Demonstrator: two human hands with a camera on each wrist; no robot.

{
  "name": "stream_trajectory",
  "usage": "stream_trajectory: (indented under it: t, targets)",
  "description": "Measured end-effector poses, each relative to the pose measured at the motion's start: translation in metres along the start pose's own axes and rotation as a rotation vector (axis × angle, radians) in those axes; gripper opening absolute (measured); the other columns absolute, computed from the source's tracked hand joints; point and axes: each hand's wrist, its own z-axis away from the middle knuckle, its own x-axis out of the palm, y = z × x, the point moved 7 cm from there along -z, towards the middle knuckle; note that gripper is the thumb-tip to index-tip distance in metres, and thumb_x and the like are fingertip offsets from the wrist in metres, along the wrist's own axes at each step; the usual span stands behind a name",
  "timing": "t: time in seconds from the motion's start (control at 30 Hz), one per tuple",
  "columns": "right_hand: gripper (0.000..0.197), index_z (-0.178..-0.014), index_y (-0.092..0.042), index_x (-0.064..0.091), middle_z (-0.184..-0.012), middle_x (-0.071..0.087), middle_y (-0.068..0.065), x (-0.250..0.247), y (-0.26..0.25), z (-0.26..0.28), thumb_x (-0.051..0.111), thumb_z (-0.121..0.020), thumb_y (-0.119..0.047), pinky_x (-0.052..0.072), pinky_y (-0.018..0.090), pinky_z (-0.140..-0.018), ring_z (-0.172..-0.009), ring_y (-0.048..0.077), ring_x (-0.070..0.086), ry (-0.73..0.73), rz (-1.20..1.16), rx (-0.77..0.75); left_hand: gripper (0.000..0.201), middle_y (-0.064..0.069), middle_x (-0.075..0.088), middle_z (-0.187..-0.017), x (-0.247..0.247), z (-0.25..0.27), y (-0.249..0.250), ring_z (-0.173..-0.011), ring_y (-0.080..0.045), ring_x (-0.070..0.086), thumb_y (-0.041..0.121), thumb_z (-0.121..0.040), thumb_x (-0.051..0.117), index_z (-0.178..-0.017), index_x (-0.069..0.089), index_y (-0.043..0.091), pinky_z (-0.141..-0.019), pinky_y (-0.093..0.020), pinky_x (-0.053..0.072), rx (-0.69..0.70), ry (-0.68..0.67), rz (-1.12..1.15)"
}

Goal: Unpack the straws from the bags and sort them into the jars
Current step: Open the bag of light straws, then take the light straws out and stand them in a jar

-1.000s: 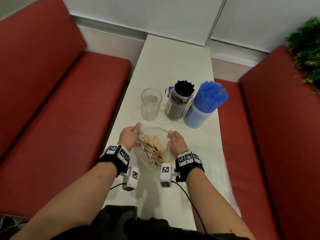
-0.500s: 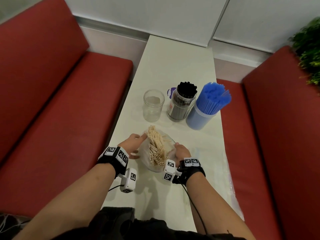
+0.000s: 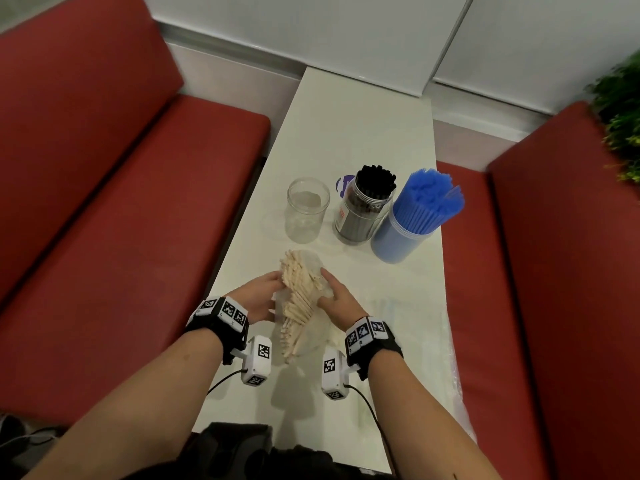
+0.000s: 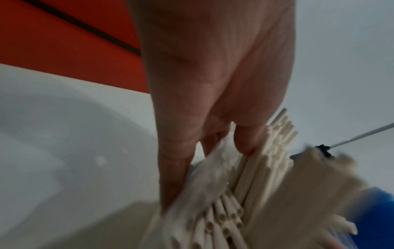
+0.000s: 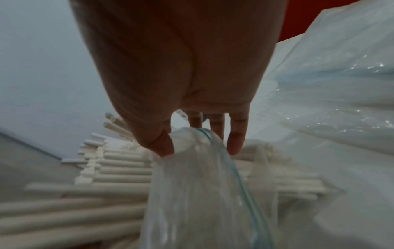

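A bundle of cream paper straws (image 3: 297, 299) lies in a clear plastic bag (image 3: 320, 327) near the table's front, its far ends sticking out of the bag's mouth. My left hand (image 3: 258, 299) grips the straws (image 4: 262, 176) from the left side, with bag film under its fingers. My right hand (image 3: 337, 299) pinches the bag's rim (image 5: 204, 143) on the right, over the straws (image 5: 110, 170). Beyond them stands an empty glass jar (image 3: 306, 209), then a jar of black straws (image 3: 367, 207) and a jar of blue straws (image 3: 415, 216).
The narrow white table (image 3: 356, 133) runs away from me between two red benches (image 3: 121, 202). An empty crumpled clear bag (image 3: 422, 327) lies on the table's right front edge (image 5: 332, 84). A green plant (image 3: 620, 116) stands at the far right.
The straw bundle has turned from pointing at me to lying along the table and slid further out of the bag. Both hands moved closer onto it.
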Motion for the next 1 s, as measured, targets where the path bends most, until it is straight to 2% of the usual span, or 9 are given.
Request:
stream_trajectory:
  t: [0.13,0.3,0.37,0.47,0.6,0.77,0.83,0.9,1.0]
  targets:
    - [0.06,-0.152,-0.023,0.04,-0.144,0.054,0.005,-0.004,-0.003,-0.008,0.055,-0.095,-0.012,0.043,0.034,-0.105,-0.128,0.021,0.052,0.037,-0.049,-0.04,0.025,-0.008,0.073,-0.116,0.0,0.003,0.03,-0.094,-0.023,0.073,0.018,-0.108,0.047,-0.128,0.062,0.018,-0.075,-0.035,0.061,0.134,-0.041,0.009]
    - [0.053,-0.148,-0.021,0.04,-0.124,0.061,0.022,0.002,0.018,-0.01,0.056,-0.097,-0.014,0.061,0.048,-0.078,-0.089,0.033,0.064,0.023,-0.278,0.147,0.025,-0.004,0.073,-0.117,-0.012,0.009,0.033,-0.103,-0.024,0.066,0.033,-0.104,0.056,-0.127,0.062,0.025,-0.074,-0.038,0.056,0.078,0.023,-0.128]
    - [0.055,-0.147,-0.025,0.037,-0.12,0.062,0.024,0.01,0.021,-0.009,0.059,-0.098,-0.015,0.061,0.05,-0.074,-0.087,0.034,0.066,0.006,-0.346,0.14,0.032,-0.005,0.069,-0.123,-0.014,0.013,0.016,-0.11,-0.029,0.064,0.041,-0.105,0.052,-0.132,0.058,0.027,-0.076,-0.043,0.056,-0.017,0.018,-0.214]
    - [0.065,-0.145,-0.04,0.032,-0.105,0.067,0.015,0.007,0.018,-0.01,0.064,-0.094,-0.016,0.059,0.04,-0.067,-0.091,0.031,0.068,0.055,-0.326,0.106,0.033,-0.015,0.068,-0.126,-0.014,0.015,0.009,-0.105,-0.03,0.066,0.032,-0.109,0.044,-0.134,0.057,0.014,-0.079,-0.04,0.056,0.003,0.046,-0.185]
    - [0.05,-0.13,-0.016,0.057,-0.071,0.06,0.008,-0.007,0.006,-0.014,0.059,-0.083,0.001,0.051,0.032,-0.059,-0.065,0.023,0.058,0.159,-0.306,0.013,0.03,-0.018,0.069,-0.126,-0.013,0.018,0.03,-0.102,-0.026,0.069,0.02,-0.108,0.047,-0.13,0.062,0.006,-0.08,-0.037,0.058,0.132,0.023,-0.146]
    - [0.054,-0.127,-0.021,0.061,-0.064,0.06,0.006,-0.021,0.015,-0.01,0.051,-0.081,0.005,0.049,0.03,-0.052,-0.055,0.019,0.057,0.208,-0.55,0.066,0.021,-0.013,0.074,-0.11,-0.036,0.016,0.036,-0.094,-0.026,0.071,0.023,-0.104,0.057,-0.115,0.069,0.01,-0.08,-0.04,0.058,0.191,0.108,-0.08]
    - [0.052,-0.128,-0.014,0.058,-0.073,0.061,0.015,-0.019,0.032,-0.006,0.044,-0.085,0.011,0.056,0.04,-0.061,-0.062,0.028,0.06,0.221,-0.48,0.206,0.017,-0.021,0.068,-0.107,-0.053,0.011,0.023,-0.089,-0.029,0.066,0.013,-0.103,0.058,-0.11,0.068,0.002,-0.08,-0.044,0.057,0.167,0.257,-0.123]
    - [0.052,-0.132,-0.015,0.055,-0.105,0.062,0.023,-0.013,0.039,-0.002,0.045,-0.088,0.01,0.059,0.052,-0.079,-0.085,0.037,0.063,0.189,-0.333,0.263,0.013,-0.022,0.066,-0.106,-0.053,0.006,0.013,-0.085,-0.028,0.065,0.008,-0.101,0.06,-0.106,0.068,0.0,-0.075,-0.041,0.057,0.141,0.297,-0.119]
    - [0.069,-0.147,-0.016,0.045,-0.135,0.056,0.018,-0.011,0.017,0.001,0.058,-0.083,0.005,0.051,0.049,-0.1,-0.121,0.035,0.055,0.184,-0.077,0.056,0.018,-0.018,0.071,-0.108,-0.041,0.003,0.008,-0.088,-0.027,0.067,0.017,-0.102,0.061,-0.11,0.07,0.005,-0.069,-0.035,0.058,0.125,0.244,-0.043]
